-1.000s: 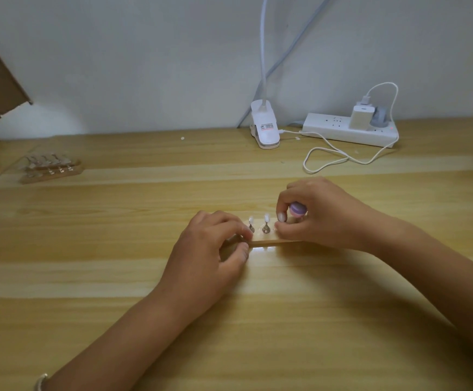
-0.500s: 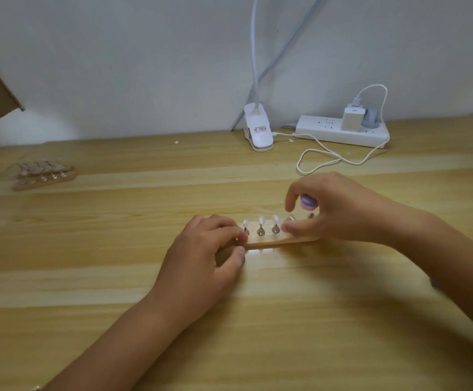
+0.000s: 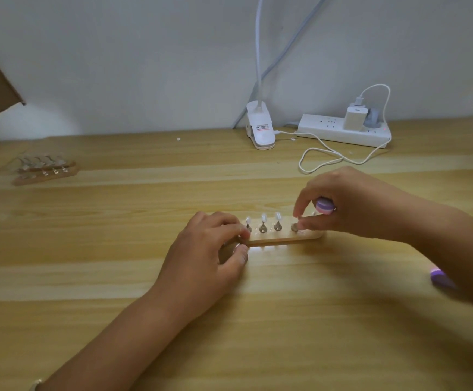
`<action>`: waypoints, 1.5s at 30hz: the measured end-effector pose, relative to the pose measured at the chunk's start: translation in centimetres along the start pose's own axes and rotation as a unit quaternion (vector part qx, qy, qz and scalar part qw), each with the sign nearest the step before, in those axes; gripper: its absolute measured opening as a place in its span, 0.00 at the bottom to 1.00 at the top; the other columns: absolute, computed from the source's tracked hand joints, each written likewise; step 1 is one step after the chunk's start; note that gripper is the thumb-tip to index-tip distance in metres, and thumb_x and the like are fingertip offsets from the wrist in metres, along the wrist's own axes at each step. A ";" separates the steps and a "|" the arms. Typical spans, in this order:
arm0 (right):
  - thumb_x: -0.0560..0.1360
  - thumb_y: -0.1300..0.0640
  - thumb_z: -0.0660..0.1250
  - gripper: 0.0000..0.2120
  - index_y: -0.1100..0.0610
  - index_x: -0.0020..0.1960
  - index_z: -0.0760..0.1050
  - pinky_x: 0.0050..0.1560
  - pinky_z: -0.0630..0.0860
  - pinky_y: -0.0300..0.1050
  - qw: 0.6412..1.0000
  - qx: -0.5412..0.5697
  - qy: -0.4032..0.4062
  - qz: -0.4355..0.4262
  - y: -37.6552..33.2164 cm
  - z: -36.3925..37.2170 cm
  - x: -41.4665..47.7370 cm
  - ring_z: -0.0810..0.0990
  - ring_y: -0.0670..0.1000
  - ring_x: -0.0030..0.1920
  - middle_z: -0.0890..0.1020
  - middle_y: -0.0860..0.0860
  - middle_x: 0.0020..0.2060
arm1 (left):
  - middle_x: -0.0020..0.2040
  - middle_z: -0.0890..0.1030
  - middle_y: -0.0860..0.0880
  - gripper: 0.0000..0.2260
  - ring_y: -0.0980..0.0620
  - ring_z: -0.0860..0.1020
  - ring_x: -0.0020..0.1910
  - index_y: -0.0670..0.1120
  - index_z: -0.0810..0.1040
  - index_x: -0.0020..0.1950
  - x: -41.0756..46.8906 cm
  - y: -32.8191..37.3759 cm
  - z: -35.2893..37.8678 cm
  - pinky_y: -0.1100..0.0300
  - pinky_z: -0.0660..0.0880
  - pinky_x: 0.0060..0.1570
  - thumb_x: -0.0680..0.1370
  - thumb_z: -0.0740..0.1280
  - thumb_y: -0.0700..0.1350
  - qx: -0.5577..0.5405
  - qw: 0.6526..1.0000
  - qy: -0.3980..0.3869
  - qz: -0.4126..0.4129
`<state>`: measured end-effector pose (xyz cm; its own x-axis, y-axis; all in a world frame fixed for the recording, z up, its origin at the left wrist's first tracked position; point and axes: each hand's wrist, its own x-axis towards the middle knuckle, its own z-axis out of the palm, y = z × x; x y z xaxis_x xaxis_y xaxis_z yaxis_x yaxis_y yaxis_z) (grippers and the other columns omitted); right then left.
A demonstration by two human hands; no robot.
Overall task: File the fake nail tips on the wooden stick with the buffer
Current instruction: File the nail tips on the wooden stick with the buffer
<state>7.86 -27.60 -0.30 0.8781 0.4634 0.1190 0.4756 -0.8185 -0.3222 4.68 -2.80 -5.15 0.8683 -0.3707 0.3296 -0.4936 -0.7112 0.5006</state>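
My left hand grips the left end of the wooden stick, which lies flat on the tabletop in front of me, its length running left to right. My right hand is curled around a small lilac and pink buffer, while its thumb and forefinger pinch at the fourth stand on the stick. To file well, I judge that I should pin the stick firmly so it cannot slide. I should then lay the buffer flat against one tip and stroke lightly, since each tip sits on a thin metal stand that could tilt or pop loose. Counting the nail tips, three stand upright and clear between my hands. The fourth is covered by my fingertips, and I cannot tell whether a fifth sits behind my right hand. There are two buffers: the one I hold, and a second buffer on the tabletop, partly hidden by my right forearm. Far to the left lie other nail stands on wood, too blurred to count. At the back are one clip lamp, one power strip and one white cable.
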 end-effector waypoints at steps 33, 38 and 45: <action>0.78 0.53 0.55 0.07 0.48 0.55 0.64 0.37 0.66 0.39 0.957 0.258 0.128 0.022 -3.6 4.4 -7.8 0.69 0.52 0.37 0.70 0.51 0.41 | 0.46 0.78 0.50 0.10 0.52 0.73 0.40 0.57 0.82 0.51 -1.6 2.2 1.5 0.64 0.68 0.41 0.79 0.63 0.44 -0.288 0.953 -0.084 0.039; 0.80 0.53 0.61 0.09 0.53 0.60 0.72 0.52 0.72 0.38 0.964 0.181 0.189 -0.055 -3.6 5.2 -7.6 0.76 0.50 0.50 0.75 0.47 0.51 | 0.43 0.82 0.51 0.08 0.45 0.78 0.42 0.47 0.85 0.52 -1.6 2.0 1.8 0.52 0.74 0.42 0.76 0.67 0.42 -0.318 0.946 -0.065 0.017; 0.77 0.60 0.70 0.15 0.56 0.63 0.77 0.54 0.76 0.43 0.957 0.141 0.242 -0.075 -3.4 6.0 -7.6 0.79 0.50 0.51 0.80 0.50 0.52 | 0.40 0.83 0.56 0.07 0.55 0.77 0.36 0.49 0.86 0.50 -1.7 2.0 1.6 0.63 0.72 0.37 0.76 0.70 0.43 -0.260 0.965 -0.019 0.021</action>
<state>-0.70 -26.31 -5.72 0.7543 0.3014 0.5832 0.6258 -0.5986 -0.5001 2.34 -4.53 -5.98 0.8433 -0.4215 0.3335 -0.4775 -0.3026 0.8249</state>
